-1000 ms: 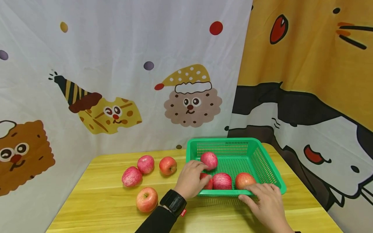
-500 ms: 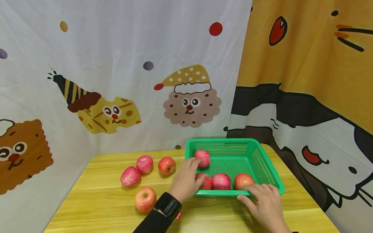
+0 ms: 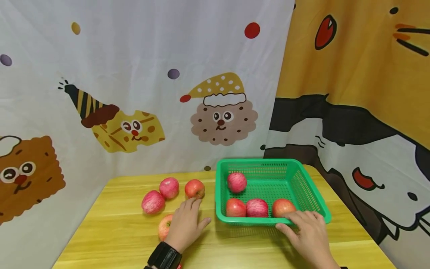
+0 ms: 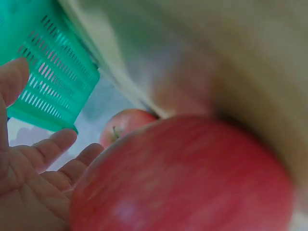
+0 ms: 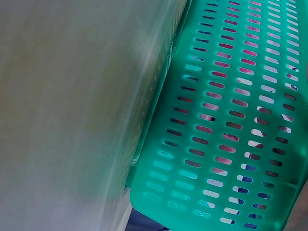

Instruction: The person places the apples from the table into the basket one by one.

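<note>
My left hand [image 3: 186, 226] is over the table with its fingers extended, holding nothing. It partly hides a red-yellow apple [image 3: 164, 227] beside it, and its fingertips point at another red apple [image 3: 195, 188]. In the left wrist view, a large apple [image 4: 183, 178] is close to the open palm. My right hand [image 3: 309, 233] grips the near rim of the green plastic basket [image 3: 255, 161], thumb outside and fingers over the edge. Inside lie several apples: a pink one [image 3: 237, 182] at the back left, and a row along the near wall, including a red one [image 3: 236, 207].
Two pinkish apples, one in front [image 3: 153, 202] and one behind [image 3: 169, 188], lie at the left of the wooden table [image 3: 111, 224]. A printed curtain [image 3: 141, 86] hangs behind the table, and a yellow one [image 3: 352, 74] hangs on the right.
My left hand has let go of the pink apple at the basket's back left and moved out leftward over the table. That apple shifted left beforehand. My right hand stays on the rim.
</note>
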Demonstrator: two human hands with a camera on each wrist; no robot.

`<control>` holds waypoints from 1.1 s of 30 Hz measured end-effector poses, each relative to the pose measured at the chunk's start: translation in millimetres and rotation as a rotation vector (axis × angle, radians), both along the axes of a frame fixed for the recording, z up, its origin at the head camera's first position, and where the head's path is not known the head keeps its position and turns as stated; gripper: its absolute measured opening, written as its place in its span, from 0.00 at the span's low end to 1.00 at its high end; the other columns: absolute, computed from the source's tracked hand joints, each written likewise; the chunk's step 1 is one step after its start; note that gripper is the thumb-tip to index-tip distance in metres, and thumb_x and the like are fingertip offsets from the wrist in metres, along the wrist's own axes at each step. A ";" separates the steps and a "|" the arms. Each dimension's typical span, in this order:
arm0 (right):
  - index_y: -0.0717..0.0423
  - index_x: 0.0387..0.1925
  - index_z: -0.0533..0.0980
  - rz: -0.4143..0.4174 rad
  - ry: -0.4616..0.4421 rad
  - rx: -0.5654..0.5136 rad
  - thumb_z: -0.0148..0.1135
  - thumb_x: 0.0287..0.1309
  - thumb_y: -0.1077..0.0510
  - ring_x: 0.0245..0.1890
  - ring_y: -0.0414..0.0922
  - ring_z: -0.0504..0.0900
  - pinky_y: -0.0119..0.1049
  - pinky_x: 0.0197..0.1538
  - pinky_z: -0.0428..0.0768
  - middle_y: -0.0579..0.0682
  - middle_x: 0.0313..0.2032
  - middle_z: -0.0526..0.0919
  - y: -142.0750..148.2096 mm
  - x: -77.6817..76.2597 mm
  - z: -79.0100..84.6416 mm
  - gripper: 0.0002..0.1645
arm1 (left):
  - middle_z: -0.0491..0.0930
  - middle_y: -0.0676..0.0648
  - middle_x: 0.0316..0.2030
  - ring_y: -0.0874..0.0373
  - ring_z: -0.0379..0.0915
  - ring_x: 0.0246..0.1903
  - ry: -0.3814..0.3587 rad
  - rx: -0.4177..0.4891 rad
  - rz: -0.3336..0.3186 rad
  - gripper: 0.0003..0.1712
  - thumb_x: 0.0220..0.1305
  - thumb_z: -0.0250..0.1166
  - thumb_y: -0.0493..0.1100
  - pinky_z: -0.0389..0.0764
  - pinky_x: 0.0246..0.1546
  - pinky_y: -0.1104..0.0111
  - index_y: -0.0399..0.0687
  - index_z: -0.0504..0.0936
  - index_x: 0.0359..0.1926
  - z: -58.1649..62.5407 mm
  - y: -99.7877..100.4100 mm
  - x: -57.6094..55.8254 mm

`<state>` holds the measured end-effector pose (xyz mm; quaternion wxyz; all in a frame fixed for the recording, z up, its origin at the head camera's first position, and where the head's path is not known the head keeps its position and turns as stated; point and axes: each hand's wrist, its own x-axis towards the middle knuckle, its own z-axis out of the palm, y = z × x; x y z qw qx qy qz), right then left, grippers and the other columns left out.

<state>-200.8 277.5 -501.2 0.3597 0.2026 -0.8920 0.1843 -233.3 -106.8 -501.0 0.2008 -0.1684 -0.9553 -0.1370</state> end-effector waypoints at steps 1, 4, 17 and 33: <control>0.47 0.35 0.85 -0.001 0.000 0.000 0.75 0.41 0.39 0.33 0.46 0.76 0.56 0.47 0.64 0.43 0.32 0.85 0.0 0.2 -0.5 0.22 | 0.74 0.39 0.55 0.44 0.68 0.54 -0.005 -0.008 0.001 0.40 0.57 0.69 0.64 0.77 0.48 0.48 0.39 0.75 0.61 -2.0 -0.7 1.4; 0.47 0.35 0.85 -0.005 0.002 0.002 0.74 0.42 0.38 0.33 0.46 0.76 0.55 0.47 0.64 0.43 0.33 0.85 -0.7 0.4 -1.8 0.22 | 0.74 0.39 0.56 0.45 0.68 0.54 -0.006 -0.028 0.007 0.40 0.55 0.70 0.63 0.78 0.46 0.49 0.42 0.76 0.60 -5.6 -1.9 4.3; 0.47 0.33 0.84 0.010 0.026 -0.002 0.74 0.42 0.38 0.32 0.45 0.75 0.56 0.47 0.64 0.42 0.31 0.85 -3.9 -2.3 1.9 0.21 | 0.76 0.36 0.53 0.41 0.67 0.53 0.009 -0.027 0.082 0.36 0.53 0.72 0.63 0.72 0.53 0.45 0.41 0.81 0.53 4.3 -33.3 27.4; 0.48 0.33 0.84 -0.008 0.023 -0.008 0.75 0.41 0.39 0.33 0.46 0.76 0.56 0.47 0.64 0.44 0.32 0.86 -1.1 0.4 -0.8 0.22 | 0.70 0.36 0.57 0.37 0.69 0.48 -0.140 0.046 0.189 0.44 0.48 0.77 0.56 0.79 0.40 0.43 0.48 0.73 0.65 -6.2 -66.2 55.2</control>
